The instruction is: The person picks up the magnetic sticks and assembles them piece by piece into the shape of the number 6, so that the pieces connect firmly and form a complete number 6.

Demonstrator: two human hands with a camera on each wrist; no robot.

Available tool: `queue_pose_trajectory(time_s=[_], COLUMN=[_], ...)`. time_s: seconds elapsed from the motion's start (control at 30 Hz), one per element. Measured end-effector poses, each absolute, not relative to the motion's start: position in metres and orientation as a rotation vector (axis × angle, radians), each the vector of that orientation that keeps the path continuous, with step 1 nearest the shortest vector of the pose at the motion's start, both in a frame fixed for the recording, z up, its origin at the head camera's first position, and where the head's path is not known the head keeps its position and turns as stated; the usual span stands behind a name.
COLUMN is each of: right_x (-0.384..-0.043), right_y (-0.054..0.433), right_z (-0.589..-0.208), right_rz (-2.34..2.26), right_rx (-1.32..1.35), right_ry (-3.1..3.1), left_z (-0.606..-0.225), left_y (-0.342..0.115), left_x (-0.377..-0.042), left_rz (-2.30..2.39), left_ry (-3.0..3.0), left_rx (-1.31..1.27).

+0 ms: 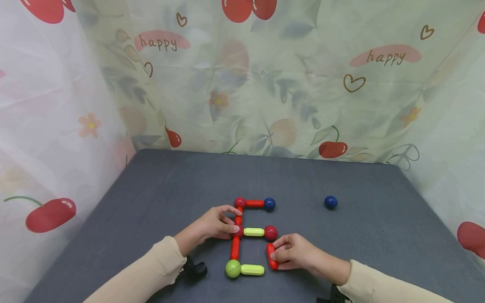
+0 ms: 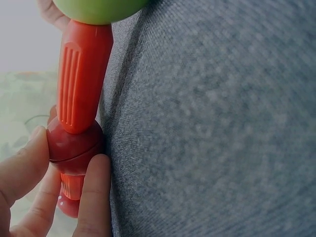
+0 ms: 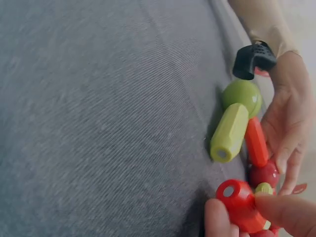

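Magnetic rods and balls lie joined in an E-like shape. My left hand pinches the dark red ball midway along its left side. Between thumb and fingers, my right hand holds a red rod, its far end close below the right-hand red ball. That ball ends the yellow-green middle rod. A red rod runs from the pinched ball to a green ball, which bears another yellow-green rod with a bare metal tip. At the top, a red rod links a red ball and a blue ball.
A loose blue ball lies on the dark grey cloth surface, right of the shape. Printed curtains hang behind and at both sides. Black wrist camera mounts sit under both sleeves.
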State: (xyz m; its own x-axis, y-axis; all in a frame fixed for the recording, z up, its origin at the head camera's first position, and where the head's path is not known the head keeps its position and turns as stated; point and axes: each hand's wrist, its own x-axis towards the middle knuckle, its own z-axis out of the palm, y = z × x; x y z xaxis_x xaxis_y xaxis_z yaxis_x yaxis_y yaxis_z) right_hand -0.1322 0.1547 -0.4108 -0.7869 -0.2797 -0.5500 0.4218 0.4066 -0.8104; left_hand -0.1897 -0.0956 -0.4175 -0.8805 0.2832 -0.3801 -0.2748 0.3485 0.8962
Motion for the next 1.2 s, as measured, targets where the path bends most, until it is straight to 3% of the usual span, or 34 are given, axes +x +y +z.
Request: queue_pose_trajectory(time_s=[1.2], right_x=[-0.144], right_y=[0.153], right_z=[-0.409], right_rz=[-1.305], right_rx=[0.214], right_ry=[2.142], left_z=[-0.417], left_y=[-0.096], left_x=[-0.191], left_rz=[1.557], left_ry=[2.128], left_rx=[0.008])
